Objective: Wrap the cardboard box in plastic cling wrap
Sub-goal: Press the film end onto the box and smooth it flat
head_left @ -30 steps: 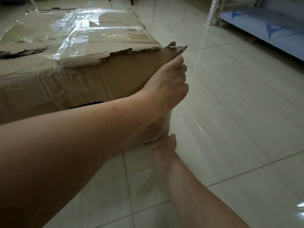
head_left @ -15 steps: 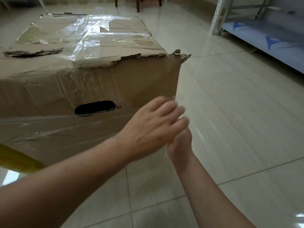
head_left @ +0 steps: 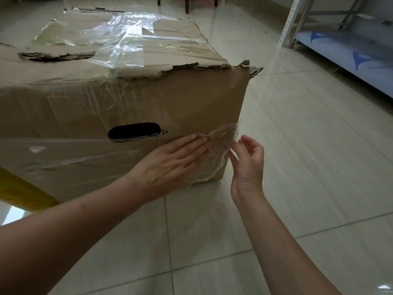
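Observation:
A large brown cardboard box [head_left: 191, 99] with torn top edges and a dark handle hole [head_left: 134, 131] stands on the tiled floor. Clear cling wrap [head_left: 70, 154] stretches across the lower part of its near side and lies wrinkled over the top. My left hand [head_left: 174, 161] lies flat, fingers together, on the film against the box's near side by the right corner. A crumpled loose end of the cling wrap [head_left: 222, 135] sticks out at that corner. My right hand [head_left: 247, 165] hovers just right of the corner, fingers apart, fingertips at the loose end.
A yellow object [head_left: 23, 192] shows at the lower left under the film. A metal shelf frame [head_left: 291, 22] with a blue-patterned board [head_left: 357, 58] stands at the far right. Dark chair legs [head_left: 187, 5] are beyond the box. Pale glossy floor tiles [head_left: 308, 167] spread to the right.
My left hand dropped from the box's top right corner to the lower near side and flattened on the film. My right hand rose from the floor to the corner and spread its fingers.

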Demonstrator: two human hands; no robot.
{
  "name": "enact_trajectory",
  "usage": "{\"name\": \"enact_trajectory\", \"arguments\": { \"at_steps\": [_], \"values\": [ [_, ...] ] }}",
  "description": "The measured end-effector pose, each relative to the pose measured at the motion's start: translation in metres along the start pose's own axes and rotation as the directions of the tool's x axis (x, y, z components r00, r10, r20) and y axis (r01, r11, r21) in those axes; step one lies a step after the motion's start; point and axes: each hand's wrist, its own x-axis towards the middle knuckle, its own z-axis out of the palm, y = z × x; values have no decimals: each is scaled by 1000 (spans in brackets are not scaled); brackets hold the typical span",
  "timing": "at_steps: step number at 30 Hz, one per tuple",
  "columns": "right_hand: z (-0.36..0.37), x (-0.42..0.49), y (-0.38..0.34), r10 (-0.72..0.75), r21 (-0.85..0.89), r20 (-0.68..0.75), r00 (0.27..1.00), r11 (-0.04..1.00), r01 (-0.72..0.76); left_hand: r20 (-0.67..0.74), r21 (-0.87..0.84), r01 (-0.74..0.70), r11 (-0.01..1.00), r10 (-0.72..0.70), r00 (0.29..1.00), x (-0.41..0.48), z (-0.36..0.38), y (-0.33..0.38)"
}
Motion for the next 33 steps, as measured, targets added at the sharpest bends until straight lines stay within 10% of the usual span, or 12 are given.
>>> {"name": "enact_trajectory", "arguments": {
  "at_steps": [9,33],
  "values": [
    [1,25,-6,-239,-210,56,969,946,245,42,343,9,939,-25,999,38,3,-2],
    [-24,62,-32,104,-231,395,913,973,-11,541,392,-463,795,208,815,53,54,65]
  ]
}}
